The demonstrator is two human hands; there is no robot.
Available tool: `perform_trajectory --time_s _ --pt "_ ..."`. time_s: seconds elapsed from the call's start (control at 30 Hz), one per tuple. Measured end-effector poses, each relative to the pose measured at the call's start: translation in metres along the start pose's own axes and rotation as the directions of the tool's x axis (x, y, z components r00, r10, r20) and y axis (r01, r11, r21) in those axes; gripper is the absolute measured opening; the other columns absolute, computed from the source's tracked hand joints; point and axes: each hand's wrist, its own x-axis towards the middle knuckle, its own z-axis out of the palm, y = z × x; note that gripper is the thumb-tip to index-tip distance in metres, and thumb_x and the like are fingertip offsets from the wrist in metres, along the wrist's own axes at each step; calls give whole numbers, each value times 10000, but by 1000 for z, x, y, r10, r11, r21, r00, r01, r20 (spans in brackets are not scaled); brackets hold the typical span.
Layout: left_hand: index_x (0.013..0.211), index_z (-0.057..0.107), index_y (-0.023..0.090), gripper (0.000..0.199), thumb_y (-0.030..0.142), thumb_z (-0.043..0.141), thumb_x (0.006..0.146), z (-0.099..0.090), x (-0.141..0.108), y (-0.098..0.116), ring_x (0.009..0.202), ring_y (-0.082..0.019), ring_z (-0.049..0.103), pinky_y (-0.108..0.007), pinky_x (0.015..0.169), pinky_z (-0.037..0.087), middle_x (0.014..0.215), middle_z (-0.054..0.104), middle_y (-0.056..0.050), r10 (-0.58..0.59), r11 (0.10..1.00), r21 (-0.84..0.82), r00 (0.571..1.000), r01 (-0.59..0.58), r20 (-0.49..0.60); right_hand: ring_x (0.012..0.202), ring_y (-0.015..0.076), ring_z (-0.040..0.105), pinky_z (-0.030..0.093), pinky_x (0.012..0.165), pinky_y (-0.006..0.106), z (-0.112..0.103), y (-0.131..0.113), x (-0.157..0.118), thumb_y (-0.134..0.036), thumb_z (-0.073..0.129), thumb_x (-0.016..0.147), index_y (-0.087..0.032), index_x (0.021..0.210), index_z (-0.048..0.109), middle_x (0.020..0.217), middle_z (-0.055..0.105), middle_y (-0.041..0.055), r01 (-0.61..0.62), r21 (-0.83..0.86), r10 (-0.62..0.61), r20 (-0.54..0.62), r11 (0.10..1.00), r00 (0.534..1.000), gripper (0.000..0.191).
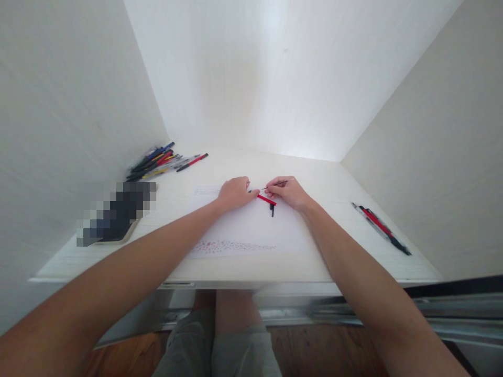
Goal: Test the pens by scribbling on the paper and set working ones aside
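White paper (251, 230) lies on the white desk, with a band of small dark and red marks along its near edge. My left hand (236, 192) rests on the paper, its thumb and fingers closed at the left end of a red pen barrel (267, 199). Just to the right, my right hand (286, 191) pinches a thin dark refill (280, 183), its tip pointing left. Small black pen parts (272, 210) lie on the paper below the barrel's right end. The undersides of both hands are hidden.
A pile of pens (153, 163) lies at the back left, with a red and black pen (192, 162) beside it. A partly pixelated dark phone (118, 220) is at the left. More pens (381, 228) lie at the right. White walls enclose the desk (251, 271).
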Motion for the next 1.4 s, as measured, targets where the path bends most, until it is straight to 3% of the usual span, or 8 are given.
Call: perform_trajectory --time_s 0.2,0.43,0.8,1.4 --pt "874 576 219 330 541 583 947 -1 -1 0 885 -262 642 -359 716 415 902 705 -95 13 999 29 1000 -13 -7 640 152 690 579 629 276 0 1 1 -232 826 782 -181 772 780 776 795 62 49 -141 -44 38 989 998 69" --pt "850 551 221 327 531 565 954 1 -2 -2 840 -248 613 -371 712 390 880 674 -80 43 998 43 999 -43 -14 623 158 668 543 614 285 0 -6 -1 -196 753 834 -178 736 740 712 753 42 84 -227 -78 36 970 996 100" --pt "806 477 235 329 515 579 945 3 -2 -4 812 -239 587 -374 693 366 846 641 -71 56 998 22 998 -56 -31 716 206 720 577 660 322 1 -4 -4 -186 788 775 -200 727 726 744 772 64 106 -291 -119 -26 951 993 80" --pt "808 477 236 328 511 571 961 -1 -4 -1 817 -231 577 -365 694 361 868 653 -67 45 997 64 999 -45 -10 695 206 695 569 638 326 4 1 -3 -173 795 770 -222 700 693 714 752 61 76 -295 -104 -81 952 991 133"
